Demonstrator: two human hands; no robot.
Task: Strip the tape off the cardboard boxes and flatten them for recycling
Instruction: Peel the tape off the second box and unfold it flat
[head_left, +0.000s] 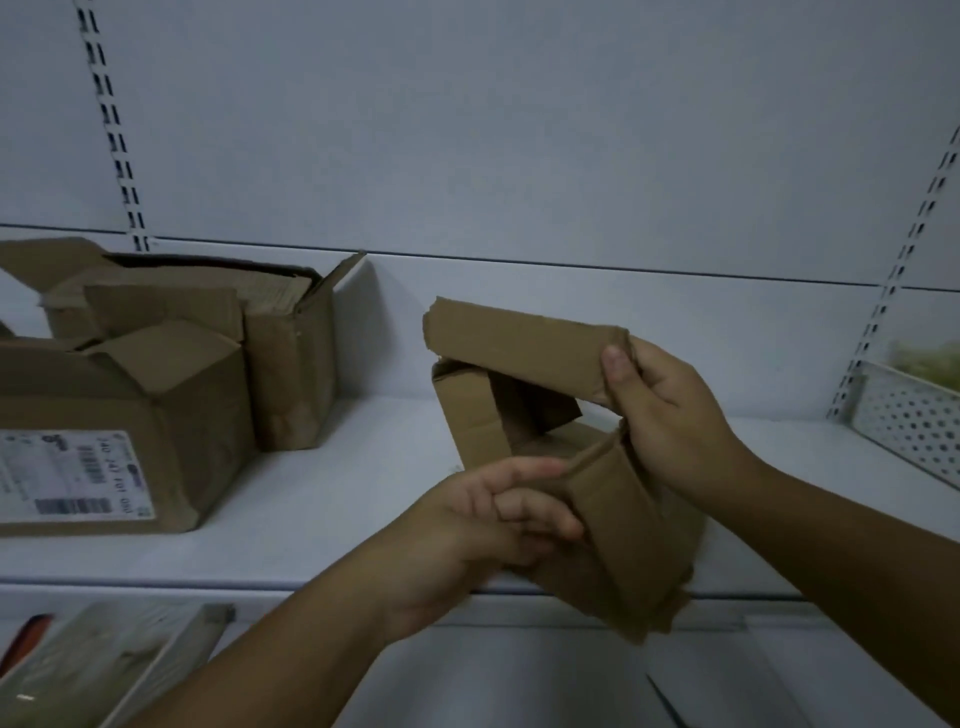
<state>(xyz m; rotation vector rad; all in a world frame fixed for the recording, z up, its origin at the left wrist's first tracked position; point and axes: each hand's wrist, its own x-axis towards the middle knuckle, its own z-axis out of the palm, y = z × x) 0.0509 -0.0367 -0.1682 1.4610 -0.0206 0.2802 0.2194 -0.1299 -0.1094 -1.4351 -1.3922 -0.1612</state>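
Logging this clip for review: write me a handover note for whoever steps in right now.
Right hand: gripping the small box by its upper flap, thumb on top.
Left hand: closed on the box's lower folded side.
The box is open and partly collapsed, held above the shelf.
Two larger boxes stand at left, open but unflattened: the labelled box in front, the rear box behind it.
Left: finish flattening the small box, then do both others. Tape cannot be made out.

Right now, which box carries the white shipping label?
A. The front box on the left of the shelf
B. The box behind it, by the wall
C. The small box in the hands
A: the white label with barcodes sits on the near face of the front left box; the held box and rear box show plain cardboard.
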